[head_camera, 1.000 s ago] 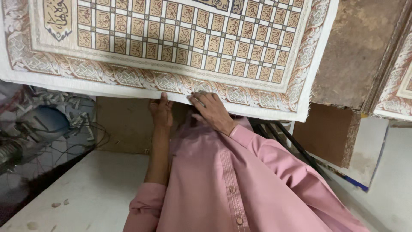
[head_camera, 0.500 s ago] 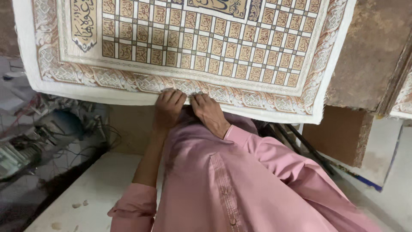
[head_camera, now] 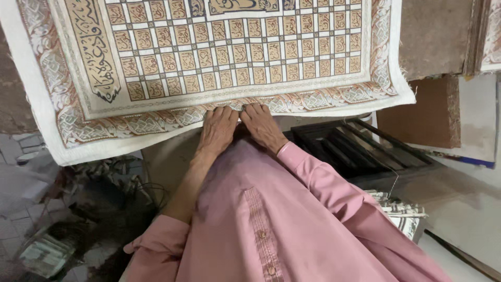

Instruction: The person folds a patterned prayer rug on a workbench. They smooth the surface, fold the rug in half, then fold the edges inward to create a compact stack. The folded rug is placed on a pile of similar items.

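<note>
Pressing flat with fingers together, the left hand (head_camera: 216, 130) and right hand (head_camera: 262, 125) lay side by side on the near border of the patterned cloth panel (head_camera: 209, 62), gripping nothing. A brown board (head_camera: 428, 112) stood right. Earlier, both hands sat lower, under the hem.

Dark slatted frame (head_camera: 347, 146), brown board (head_camera: 425, 112) (upright), pink shirt (head_camera: 282, 219)

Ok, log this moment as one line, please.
left hand: flat on patterned cloth near edge | right hand: beside it, same edge | black frames: right, untouched
</note>
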A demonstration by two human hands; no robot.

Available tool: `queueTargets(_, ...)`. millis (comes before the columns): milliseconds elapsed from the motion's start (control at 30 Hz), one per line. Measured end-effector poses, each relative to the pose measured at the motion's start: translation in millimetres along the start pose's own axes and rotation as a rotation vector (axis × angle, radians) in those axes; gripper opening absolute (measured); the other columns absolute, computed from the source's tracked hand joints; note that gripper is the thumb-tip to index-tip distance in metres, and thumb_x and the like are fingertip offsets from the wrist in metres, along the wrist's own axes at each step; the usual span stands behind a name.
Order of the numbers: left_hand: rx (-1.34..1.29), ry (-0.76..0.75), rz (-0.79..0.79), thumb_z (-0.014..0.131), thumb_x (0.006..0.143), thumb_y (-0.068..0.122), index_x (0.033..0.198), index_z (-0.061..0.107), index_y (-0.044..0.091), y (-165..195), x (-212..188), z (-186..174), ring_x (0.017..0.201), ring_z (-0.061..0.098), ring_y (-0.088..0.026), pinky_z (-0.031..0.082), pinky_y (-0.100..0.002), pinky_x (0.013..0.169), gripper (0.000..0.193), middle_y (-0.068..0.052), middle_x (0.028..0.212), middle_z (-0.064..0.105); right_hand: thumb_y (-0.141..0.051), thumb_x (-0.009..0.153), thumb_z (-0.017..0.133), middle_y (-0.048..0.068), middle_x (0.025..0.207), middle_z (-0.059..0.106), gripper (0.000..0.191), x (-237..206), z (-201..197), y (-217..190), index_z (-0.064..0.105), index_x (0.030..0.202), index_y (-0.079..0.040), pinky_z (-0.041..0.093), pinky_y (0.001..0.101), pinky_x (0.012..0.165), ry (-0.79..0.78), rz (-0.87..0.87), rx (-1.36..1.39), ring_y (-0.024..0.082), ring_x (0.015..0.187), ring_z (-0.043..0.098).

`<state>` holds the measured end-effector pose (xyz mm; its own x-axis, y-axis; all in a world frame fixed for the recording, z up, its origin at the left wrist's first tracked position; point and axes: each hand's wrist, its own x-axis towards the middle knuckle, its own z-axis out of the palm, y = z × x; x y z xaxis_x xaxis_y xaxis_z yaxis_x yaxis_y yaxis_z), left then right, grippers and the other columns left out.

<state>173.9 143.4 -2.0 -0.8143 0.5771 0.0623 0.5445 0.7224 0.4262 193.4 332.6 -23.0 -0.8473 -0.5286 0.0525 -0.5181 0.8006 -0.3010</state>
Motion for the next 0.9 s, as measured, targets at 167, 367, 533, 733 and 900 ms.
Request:
queueTargets(167, 0.097, 0.023, 0.011, 0.058, 0.092, 0.012, 0.101, 0.064, 0.009, -2.8, -1.1, 8.0, 0.097, 0.059, -0.025, 0.046, -0.042, 0.083, 0.011, -0.007, 0.097, 0.061, -0.014, 0.093, 0.052, 0.009, 0.105, 0.055, 0.016, -1.3, 5.4, 5.5, 0.059, 0.105, -0.007, 0.041, 0.0406, 0.087, 0.035, -0.015, -0.022, 0.027, 0.100, 0.053)
queueTargets(367, 0.103, 0.018, 0.003, 0.059, 0.093, 0.013, 0.099, 0.065, 0.009, -4.9, -1.4, 14.6, 0.095, 0.060, -0.024, 0.046, -0.041, 0.082, 0.009, -0.006, 0.095, 0.062, -0.014, 0.092, 0.054, 0.009, 0.100, 0.055, 0.014, -0.8, -0.3, 1.1, 0.060, 0.104, -0.007, 0.042, 0.0408, 0.087, -0.025, 0.004, -0.023, 0.026, 0.099, 0.053)
queueTargets(533, 0.175, 0.034, 0.022, 0.059, 0.092, 0.013, 0.098, 0.065, 0.010, -4.5, -0.3, 16.1, 0.094, 0.061, -0.023, 0.047, -0.040, 0.079, 0.010, -0.006, 0.094, 0.063, -0.014, 0.093, 0.054, 0.008, 0.098, 0.055, 0.013, 1.6, -7.5, -0.6, 0.059, 0.103, -0.008, 0.041, 0.0410, 0.086, -0.005, -0.009, -0.024, 0.026, 0.098, 0.054)
queueTargets(733, 0.189, 0.038, 0.034, 0.059, 0.092, 0.013, 0.099, 0.066, 0.009, -5.4, -1.6, 18.2, 0.092, 0.060, -0.022, 0.046, -0.039, 0.078, 0.011, -0.006, 0.093, 0.062, -0.014, 0.093, 0.054, 0.007, 0.095, 0.054, 0.010, 0.6, -3.1, -0.7, 0.059, 0.101, -0.009, 0.040, 0.0412, 0.082, 0.022, -0.009, 0.005, 0.026, 0.094, 0.053)
queueTargets(900, 0.164, 0.053, 0.034, 0.059, 0.093, 0.012, 0.098, 0.066, 0.009, -6.7, -2.0, 20.7, 0.093, 0.060, -0.022, 0.046, -0.039, 0.080, 0.009, -0.005, 0.093, 0.061, -0.013, 0.094, 0.056, 0.007, 0.094, 0.053, 0.007, 0.1, 2.4, 0.8, 0.059, 0.100, -0.009, 0.040, 0.0402, 0.082, -0.004, 0.016, 0.000, 0.024, 0.092, 0.053)
